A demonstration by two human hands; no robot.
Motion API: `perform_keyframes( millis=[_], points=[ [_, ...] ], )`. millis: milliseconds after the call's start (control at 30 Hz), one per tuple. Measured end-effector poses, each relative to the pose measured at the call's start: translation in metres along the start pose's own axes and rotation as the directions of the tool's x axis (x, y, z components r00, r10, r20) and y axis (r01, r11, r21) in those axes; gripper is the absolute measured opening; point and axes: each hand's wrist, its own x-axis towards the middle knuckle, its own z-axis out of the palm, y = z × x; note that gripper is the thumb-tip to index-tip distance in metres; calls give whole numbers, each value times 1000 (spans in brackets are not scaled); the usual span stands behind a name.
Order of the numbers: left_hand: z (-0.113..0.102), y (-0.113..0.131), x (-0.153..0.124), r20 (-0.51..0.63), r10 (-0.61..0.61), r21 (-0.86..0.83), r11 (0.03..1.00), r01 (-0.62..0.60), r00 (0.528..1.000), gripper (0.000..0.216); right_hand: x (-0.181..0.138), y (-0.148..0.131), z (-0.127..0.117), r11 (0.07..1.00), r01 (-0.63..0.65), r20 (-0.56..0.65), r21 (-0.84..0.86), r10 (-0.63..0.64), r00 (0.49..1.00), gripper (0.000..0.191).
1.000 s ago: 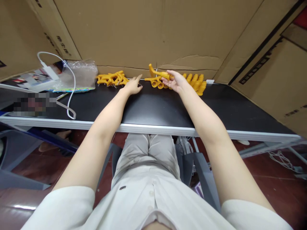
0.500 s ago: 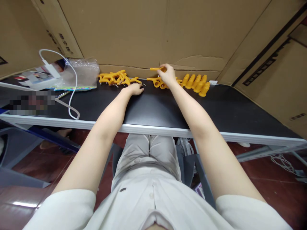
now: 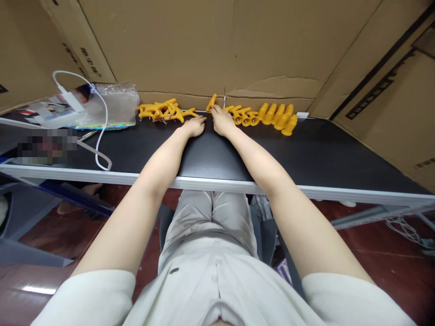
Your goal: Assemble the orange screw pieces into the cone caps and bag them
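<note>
Yellow piece (image 3: 211, 102) tilts upward near the far edge of the black bench (image 3: 217, 156), its lower end pinched in the fingers of the right hand (image 3: 222, 122). Just beside it, the left hand (image 3: 195, 127) rests low with curved fingers near the end of a heap of forked pieces (image 3: 159, 108) with small metal bits (image 3: 165, 121); whether it grips anything cannot be told. To the right of the right hand, a row of cup-ended pieces (image 3: 243, 111) lies with round openings toward the person, next to upright stubby pieces (image 3: 279, 119). Cardboard (image 3: 190, 50) stands behind.
</note>
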Motion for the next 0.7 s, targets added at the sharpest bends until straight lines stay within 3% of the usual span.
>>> perform_keyframes(
  millis=[300,700],
  points=[
    [-4,-6,3,-139,56,113,993,-40,989,53,7,0,7,999,13,-66,47,-10,998,57],
    [-14,7,-4,-290,9,3,1000,-8,957,46,7,1,15,999,-47,-49,25,48,998,53]
  ],
)
